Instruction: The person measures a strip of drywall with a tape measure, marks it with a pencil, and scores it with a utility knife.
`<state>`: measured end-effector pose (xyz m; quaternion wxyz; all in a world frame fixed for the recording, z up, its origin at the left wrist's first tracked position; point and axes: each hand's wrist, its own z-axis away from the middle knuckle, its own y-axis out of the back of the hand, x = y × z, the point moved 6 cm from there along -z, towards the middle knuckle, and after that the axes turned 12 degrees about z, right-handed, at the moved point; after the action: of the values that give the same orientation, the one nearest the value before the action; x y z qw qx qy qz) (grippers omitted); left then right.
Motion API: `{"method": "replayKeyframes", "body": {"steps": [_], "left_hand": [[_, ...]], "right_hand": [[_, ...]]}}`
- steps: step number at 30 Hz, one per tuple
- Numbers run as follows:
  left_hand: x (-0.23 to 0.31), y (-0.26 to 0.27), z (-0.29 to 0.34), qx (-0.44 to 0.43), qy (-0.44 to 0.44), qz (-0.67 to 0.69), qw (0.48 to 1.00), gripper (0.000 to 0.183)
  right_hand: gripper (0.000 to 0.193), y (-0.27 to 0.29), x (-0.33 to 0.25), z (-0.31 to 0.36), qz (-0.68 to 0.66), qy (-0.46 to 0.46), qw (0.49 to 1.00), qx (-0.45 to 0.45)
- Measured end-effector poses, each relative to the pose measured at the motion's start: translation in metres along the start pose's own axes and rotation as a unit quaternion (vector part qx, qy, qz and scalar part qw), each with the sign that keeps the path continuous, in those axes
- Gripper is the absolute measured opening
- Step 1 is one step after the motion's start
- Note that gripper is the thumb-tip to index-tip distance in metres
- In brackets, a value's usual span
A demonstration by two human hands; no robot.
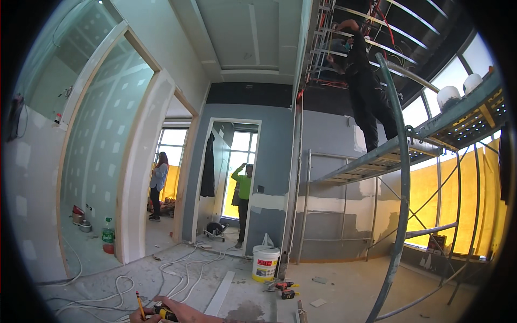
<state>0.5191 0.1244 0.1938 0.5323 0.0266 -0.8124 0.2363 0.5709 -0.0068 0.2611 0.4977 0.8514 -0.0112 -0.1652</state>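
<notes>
Left hand (146, 318): partly cut off by the lower edge; fingers seem to pinch an upright pencil (140, 304).
Right hand (173, 306): just beside the left, curled about a yellow-and-black tool (165, 313), its kind unclear.
Pencil and tool: close together between the hands; the step appears to be handling both at once, and any move calls for a steady grip on each.
Cables (186, 277): loose on the floor ahead of the hands.
White strip (220, 293): flat, ahead and right.
Cordless drill (287, 294): farther right.
Bucket (266, 264): beyond the strip.
Scaffold (398, 161): well right, a co-worker (366, 86) standing on it.
</notes>
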Motion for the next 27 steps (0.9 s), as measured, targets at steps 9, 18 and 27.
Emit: {"method": "replayKeyframes", "body": {"steps": [9, 18, 27], "left_hand": [[-0.027, 0.07, -0.033, 0.144, -0.011, 0.257, 0.956, 0.006], [-0.109, 0.197, -0.08, 0.279, -0.177, 0.252, 0.91, 0.022], [-0.052, 0.014, -0.015, 0.085, -0.18, -0.1, 0.975, 0.032]], "right_hand": [[0.048, -0.036, 0.061, 0.025, 0.091, -0.009, 0.995, -0.035], [0.039, -0.082, 0.103, 0.06, -0.055, -0.064, 0.978, -0.191], [0.045, -0.074, 0.093, 0.036, -0.207, -0.145, 0.942, -0.219]]}}
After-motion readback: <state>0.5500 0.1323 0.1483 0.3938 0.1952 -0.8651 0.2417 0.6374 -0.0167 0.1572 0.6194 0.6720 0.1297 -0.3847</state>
